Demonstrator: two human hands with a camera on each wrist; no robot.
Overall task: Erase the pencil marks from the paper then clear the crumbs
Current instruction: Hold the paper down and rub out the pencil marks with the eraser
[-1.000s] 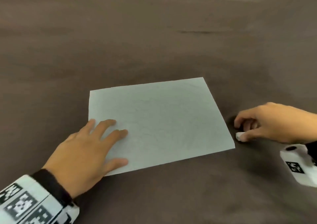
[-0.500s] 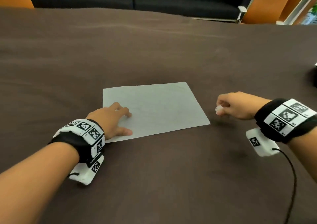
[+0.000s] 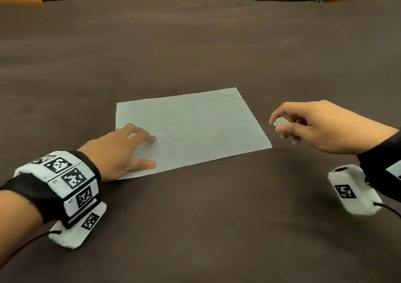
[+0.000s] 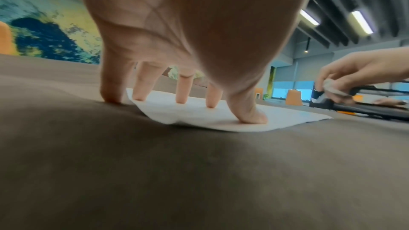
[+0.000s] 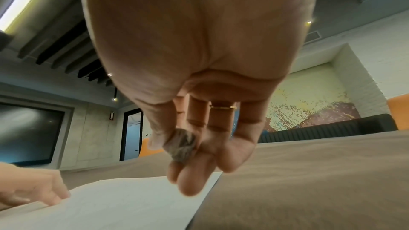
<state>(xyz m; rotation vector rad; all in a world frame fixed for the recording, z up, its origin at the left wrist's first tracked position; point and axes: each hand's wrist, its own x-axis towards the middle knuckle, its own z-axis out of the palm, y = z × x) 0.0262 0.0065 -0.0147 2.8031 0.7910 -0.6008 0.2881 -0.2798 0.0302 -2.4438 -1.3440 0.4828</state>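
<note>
I see the paper [image 3: 188,128] lying flat near the middle of the brown tabletop [image 3: 195,44], its long side running left to right. My left hand [image 3: 121,150] presses its near left corner with straight, spread fingers. My right hand [image 3: 312,126], above the tabletop beside the right edge, pinches the eraser [image 3: 280,122]. Only the right wrist view shows its dirty grey end [image 5: 181,144].

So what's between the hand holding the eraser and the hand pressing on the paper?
Only the paper, bare in the head view, and some brown table beside the right hand pinching the eraser; the left hand pins its corner.
</note>
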